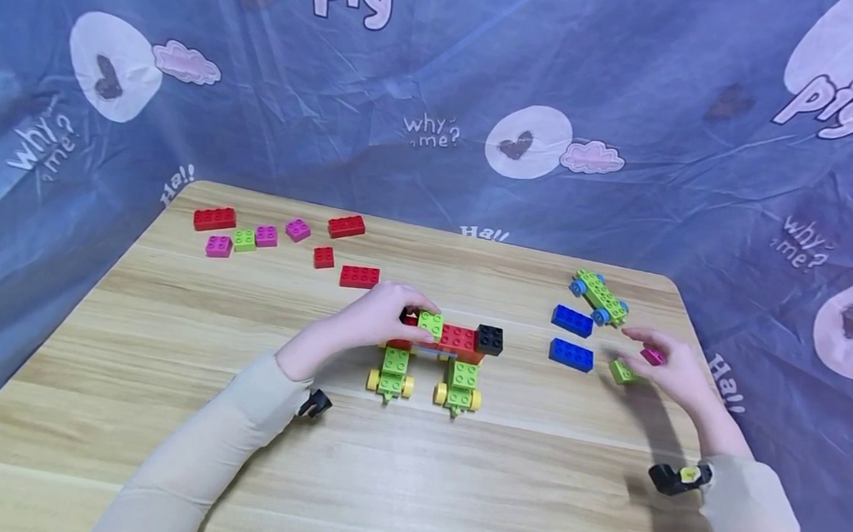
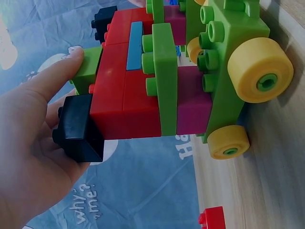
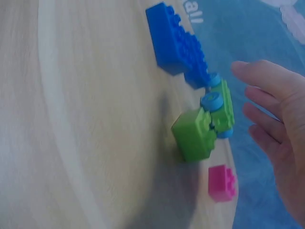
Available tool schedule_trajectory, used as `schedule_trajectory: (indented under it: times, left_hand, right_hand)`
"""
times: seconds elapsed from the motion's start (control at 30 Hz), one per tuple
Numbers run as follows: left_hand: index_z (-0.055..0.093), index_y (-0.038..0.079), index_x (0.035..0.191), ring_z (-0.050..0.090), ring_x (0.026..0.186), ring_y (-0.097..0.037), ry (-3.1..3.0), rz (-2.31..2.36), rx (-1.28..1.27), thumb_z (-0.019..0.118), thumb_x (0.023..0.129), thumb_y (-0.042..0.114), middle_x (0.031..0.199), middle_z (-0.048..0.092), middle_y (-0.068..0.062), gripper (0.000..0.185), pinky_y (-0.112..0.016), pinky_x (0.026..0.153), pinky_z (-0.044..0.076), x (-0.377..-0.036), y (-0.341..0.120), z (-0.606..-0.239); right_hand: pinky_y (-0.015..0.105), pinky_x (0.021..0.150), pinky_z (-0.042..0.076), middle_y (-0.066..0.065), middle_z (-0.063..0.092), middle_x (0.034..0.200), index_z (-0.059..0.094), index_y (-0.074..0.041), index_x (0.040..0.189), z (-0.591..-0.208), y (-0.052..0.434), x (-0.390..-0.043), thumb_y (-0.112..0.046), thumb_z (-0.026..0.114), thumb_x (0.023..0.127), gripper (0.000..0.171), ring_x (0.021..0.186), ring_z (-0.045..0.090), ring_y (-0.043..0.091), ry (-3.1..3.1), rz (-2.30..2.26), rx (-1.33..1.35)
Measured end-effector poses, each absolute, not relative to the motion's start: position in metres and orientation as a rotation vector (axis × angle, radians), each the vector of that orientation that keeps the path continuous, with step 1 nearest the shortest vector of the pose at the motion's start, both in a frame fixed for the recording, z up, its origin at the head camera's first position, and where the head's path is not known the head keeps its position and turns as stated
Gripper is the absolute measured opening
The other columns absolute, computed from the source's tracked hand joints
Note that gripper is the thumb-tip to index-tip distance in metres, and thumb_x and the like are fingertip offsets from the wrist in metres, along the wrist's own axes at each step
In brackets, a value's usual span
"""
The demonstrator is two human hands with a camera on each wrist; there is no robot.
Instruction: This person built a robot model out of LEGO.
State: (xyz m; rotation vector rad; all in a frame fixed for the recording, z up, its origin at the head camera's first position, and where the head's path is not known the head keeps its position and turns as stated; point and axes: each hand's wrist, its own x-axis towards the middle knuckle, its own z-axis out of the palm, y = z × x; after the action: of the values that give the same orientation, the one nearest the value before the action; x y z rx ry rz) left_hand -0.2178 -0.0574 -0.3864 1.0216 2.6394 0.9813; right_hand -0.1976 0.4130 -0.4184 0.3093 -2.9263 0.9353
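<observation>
Left hand point(image 1: 373, 316) pinches the light, rigid brick vehicle point(image 1: 438, 355) at its top (wheels may roll; best gripped by the body), right hand point(image 1: 670, 364) hovers spread over a pink brick point(image 3: 221, 182).

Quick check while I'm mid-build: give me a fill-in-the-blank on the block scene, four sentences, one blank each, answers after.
1. The left hand holds the block vehicle, whose wheels are ____.
2. The small wheeled chassis at the back right has ____ wheels.
3. Two ____ bricks lie between the vehicle and the right hand.
4. The right hand hovers by a green block and a small ____ block.

Answers: yellow; blue; blue; pink
</observation>
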Motion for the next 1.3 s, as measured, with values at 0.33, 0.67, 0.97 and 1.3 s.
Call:
schedule_trajectory:
  times: [0.33, 0.67, 0.97, 1.3]
  left_hand:
    - [0.070, 0.009, 0.120, 0.062, 0.119, -0.024, 2.637, 0.995, 1.014, 0.076, 0.085, 0.029, 0.122, 0.069, -0.007, 0.041, -0.040, 0.103, 0.048, -0.218, -0.057, -0.387]
    - [0.070, 0.009, 0.120, 0.062, 0.118, -0.024, 2.643, 0.995, 1.008, 0.077, 0.085, 0.029, 0.122, 0.069, -0.007, 0.041, -0.040, 0.104, 0.048, -0.218, -0.058, -0.387]
    - [0.070, 0.010, 0.121, 0.061, 0.119, -0.024, 2.637, 0.995, 1.005, 0.076, 0.085, 0.030, 0.123, 0.069, -0.007, 0.042, -0.041, 0.105, 0.046, -0.218, -0.058, -0.388]
    - [0.070, 0.010, 0.120, 0.062, 0.118, -0.023, 2.640, 0.996, 1.005, 0.077, 0.084, 0.030, 0.122, 0.070, -0.007, 0.042, -0.040, 0.104, 0.048, -0.218, -0.057, -0.388]
  right_hand:
    - [-0.006, 0.085, 0.029, 0.029, 0.057, 0.127, 0.059, 0.006, 0.126, -0.436, 0.428, -0.197, -0.014, 0.078, 0.082, 0.051, 0.108, 0.039, -0.022, -2.994, 0.967, 0.409]
    - [-0.002, 0.084, 0.036, 0.034, 0.060, 0.121, 0.060, 0.009, 0.124, -0.440, 0.430, -0.195, -0.010, 0.081, 0.077, 0.055, 0.110, 0.064, 0.028, -3.057, 0.960, 0.418]
    - [-0.001, 0.082, 0.035, 0.031, 0.063, 0.115, 0.063, 0.008, 0.120, -0.443, 0.431, -0.197, -0.008, 0.082, 0.075, 0.052, 0.101, 0.055, -0.001, -3.106, 0.873, 0.445]
    - [0.002, 0.081, 0.039, 0.029, 0.065, 0.110, 0.066, 0.007, 0.115, -0.442, 0.429, -0.201, -0.005, 0.081, 0.075, 0.044, 0.100, 0.059, 0.004, -3.107, 0.819, 0.449]
